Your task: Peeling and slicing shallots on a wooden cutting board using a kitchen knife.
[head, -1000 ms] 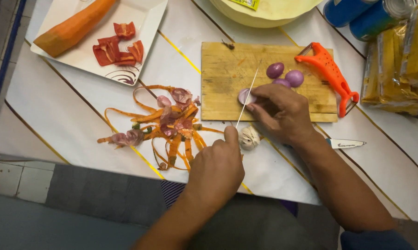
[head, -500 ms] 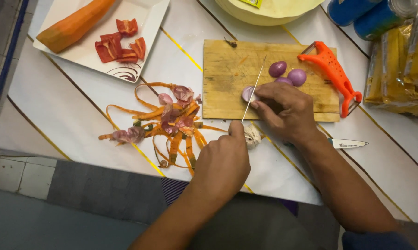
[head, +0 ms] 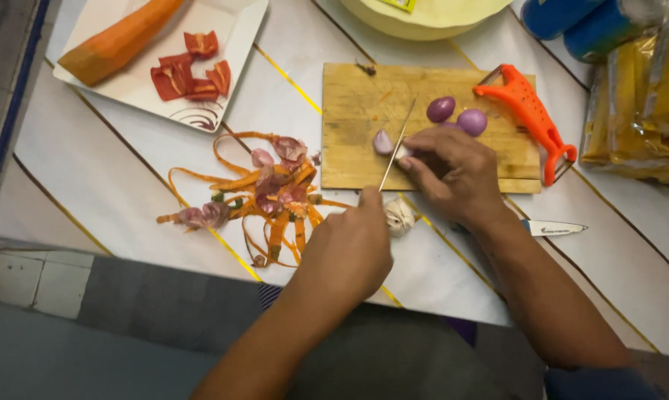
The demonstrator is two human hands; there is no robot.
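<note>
A knife (head: pixel 396 148) is gripped by the left hand (head: pixel 347 248); a shallot (head: pixel 402 152) is pinched by the right hand (head: pixel 453 172) on the board (head: pixel 349 126) at the table's (head: pixel 90 178) far edge.

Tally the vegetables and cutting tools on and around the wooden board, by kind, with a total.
Whole peeled purple shallots on the wooden cutting board: 2
Cut shallot pieces by the right hand: 1 clearly visible
Peeled orange carrot: 1
Thin-bladed knife in the left hand: 1
Orange plastic peeler: 1
Spare steel knife: 1
Total: 7
</note>
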